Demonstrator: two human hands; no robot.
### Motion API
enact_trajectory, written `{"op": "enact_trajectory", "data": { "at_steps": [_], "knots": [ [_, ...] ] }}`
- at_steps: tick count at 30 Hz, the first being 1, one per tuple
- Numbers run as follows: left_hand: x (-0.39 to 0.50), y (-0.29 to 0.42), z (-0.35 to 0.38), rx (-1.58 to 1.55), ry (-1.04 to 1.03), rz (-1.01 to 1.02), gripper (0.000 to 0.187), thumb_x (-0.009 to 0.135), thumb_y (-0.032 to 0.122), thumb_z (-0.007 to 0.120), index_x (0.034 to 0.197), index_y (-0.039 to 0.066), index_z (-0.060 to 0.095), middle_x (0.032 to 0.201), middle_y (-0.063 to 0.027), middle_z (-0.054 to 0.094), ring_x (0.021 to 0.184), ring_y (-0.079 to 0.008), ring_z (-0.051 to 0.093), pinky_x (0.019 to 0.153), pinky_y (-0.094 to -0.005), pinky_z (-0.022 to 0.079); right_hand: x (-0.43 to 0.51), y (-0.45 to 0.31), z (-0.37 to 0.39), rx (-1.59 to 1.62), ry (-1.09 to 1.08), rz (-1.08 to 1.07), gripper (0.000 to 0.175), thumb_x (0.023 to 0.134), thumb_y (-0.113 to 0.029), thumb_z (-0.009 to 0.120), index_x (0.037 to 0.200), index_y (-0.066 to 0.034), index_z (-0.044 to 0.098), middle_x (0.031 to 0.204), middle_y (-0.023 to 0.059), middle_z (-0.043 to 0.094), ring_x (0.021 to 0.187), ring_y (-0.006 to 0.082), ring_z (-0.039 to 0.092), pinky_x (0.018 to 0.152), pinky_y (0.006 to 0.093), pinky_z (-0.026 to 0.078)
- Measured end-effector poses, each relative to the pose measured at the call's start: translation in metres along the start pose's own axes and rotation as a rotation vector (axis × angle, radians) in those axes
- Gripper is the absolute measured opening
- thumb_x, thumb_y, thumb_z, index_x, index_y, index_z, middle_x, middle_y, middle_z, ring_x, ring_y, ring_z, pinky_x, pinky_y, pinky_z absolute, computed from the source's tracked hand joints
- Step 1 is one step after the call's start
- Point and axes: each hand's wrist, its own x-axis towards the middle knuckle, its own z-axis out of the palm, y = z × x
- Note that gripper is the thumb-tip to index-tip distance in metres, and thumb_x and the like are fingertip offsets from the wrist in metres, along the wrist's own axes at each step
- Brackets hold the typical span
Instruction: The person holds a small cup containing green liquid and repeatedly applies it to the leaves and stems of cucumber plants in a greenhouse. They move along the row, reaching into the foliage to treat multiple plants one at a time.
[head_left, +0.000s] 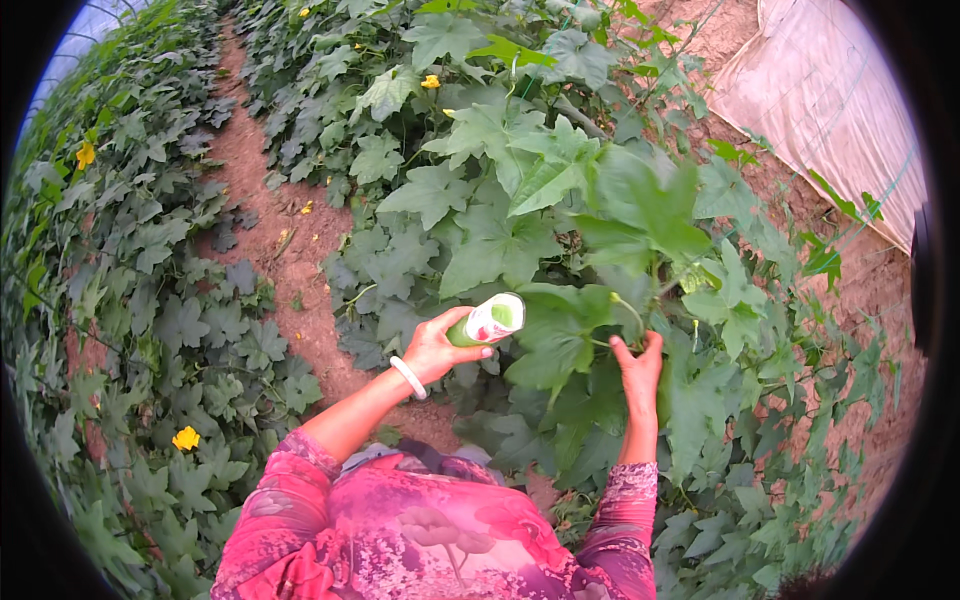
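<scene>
My left hand (439, 349) is wrapped around a small container (495, 319) with green contents and a white band bearing red print. Its pale-rimmed end tilts up and to the right. A white bracelet (408, 377) circles my left wrist. Among broad lobed leaves, my right hand (637, 367) reaches up at a climbing vine (660, 289), thumb and forefinger raised on either side of thin green stalks. Whether the fingers pinch a stalk cannot be made out. One large leaf (559, 345) hangs between my two hands.
Dense leafy vines (150, 247) with yellow flowers (186, 438) grow on the left. A bare soil path (300, 255) runs between the rows. Green strings (847, 232) cross at the right, before a pale plastic sheet (825, 112).
</scene>
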Motion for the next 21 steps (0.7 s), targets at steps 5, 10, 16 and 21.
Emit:
{"op": "enact_trajectory", "data": {
  "at_steps": [5, 10, 16, 21],
  "knots": [
    [0.001, -0.015, -0.011, -0.080, 0.049, -0.031, 0.068, 0.074, 0.011, 0.094, 0.134, 0.002, 0.063, 0.118, -0.0031, 0.070, 0.108, -0.0108, 0.064, 0.097, -0.0295, 0.053, -0.039, -0.006, -0.008, -0.307, 0.543, -0.365, 0.049, 0.091, -0.008, 0.073, 0.133, 0.0041, 0.051, 0.125, 0.0205, 0.061, 0.114, 0.0326, 0.061, 0.101, 0.0443, 0.048],
    [0.004, -0.014, -0.024, -0.086, 0.126, -0.042, 0.068, 0.074, 0.009, 0.093, 0.134, 0.001, 0.062, 0.119, -0.0038, 0.070, 0.108, -0.0113, 0.064, 0.096, -0.0297, 0.054, 0.013, -0.063, 0.088, 0.366, -0.276, -0.330, 0.045, 0.100, -0.026, 0.067, 0.136, -0.0027, 0.053, 0.131, 0.0179, 0.065, 0.120, 0.0268, 0.064, 0.104, 0.0387, 0.049],
    [0.007, 0.007, -0.044, -0.106, 0.242, -0.037, 0.068, 0.073, 0.016, 0.095, 0.132, 0.002, 0.064, 0.119, -0.0058, 0.071, 0.108, -0.0120, 0.065, 0.097, -0.0297, 0.053, 0.134, -0.077, 0.227, 0.298, -0.426, -0.224, 0.061, 0.098, -0.046, 0.067, 0.129, 0.0051, 0.055, 0.111, 0.0183, 0.070, 0.103, 0.0271, 0.066, 0.093, 0.0395, 0.050],
    [0.016, 0.018, -0.059, -0.039, 0.333, -0.051, 0.067, 0.074, 0.018, 0.094, 0.132, 0.002, 0.064, 0.118, -0.0052, 0.071, 0.108, -0.0126, 0.066, 0.097, -0.0304, 0.053, 0.104, -0.073, 0.263, 0.330, -0.119, -0.566, 0.042, 0.109, -0.036, 0.048, 0.122, 0.0025, 0.059, 0.105, 0.0242, 0.069, 0.096, 0.0444, 0.065, 0.087, 0.0458, 0.051]
  ]
}}
